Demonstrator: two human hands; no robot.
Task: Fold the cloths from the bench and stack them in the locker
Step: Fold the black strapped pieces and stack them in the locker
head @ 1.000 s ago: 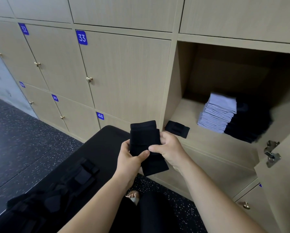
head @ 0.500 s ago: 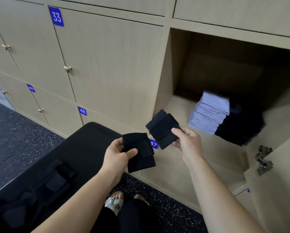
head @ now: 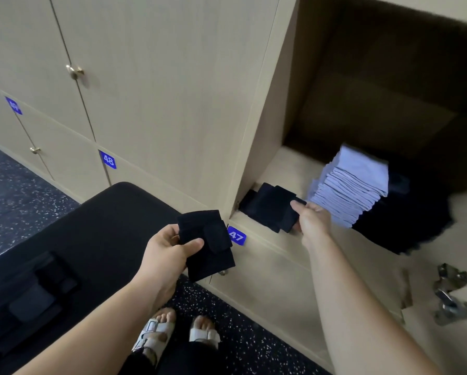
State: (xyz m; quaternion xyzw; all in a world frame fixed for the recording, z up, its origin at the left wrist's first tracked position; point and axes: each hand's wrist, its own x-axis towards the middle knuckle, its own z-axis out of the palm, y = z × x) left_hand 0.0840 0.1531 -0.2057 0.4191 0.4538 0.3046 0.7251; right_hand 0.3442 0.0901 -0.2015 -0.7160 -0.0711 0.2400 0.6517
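Note:
My left hand (head: pixel 170 253) grips a folded black cloth (head: pixel 208 244) in the air over the bench's far end. My right hand (head: pixel 312 221) pinches a second folded black cloth (head: pixel 274 207) at the front left of the open locker (head: pixel 281 163), low over the floor where another black cloth lies. Deeper in the locker stands a tall stack of light grey cloths (head: pixel 354 188), with a pile of black cloths (head: pixel 408 220) to its right. More unfolded black cloths (head: pixel 37 293) lie on the black bench (head: pixel 105 220) at the lower left.
Closed locker doors with brass knobs (head: pixel 75 71) fill the wall on the left, numbered 48 and 47 on blue tags (head: pixel 237 236). The open locker's door with a metal hinge (head: pixel 451 299) juts out at the right. My sandalled feet (head: pixel 172 334) stand on speckled dark flooring.
My right hand has carried its black cloth forward from beside the left hand down into the locker's front left corner. My left hand stays put with its cloth. The view has tilted downward.

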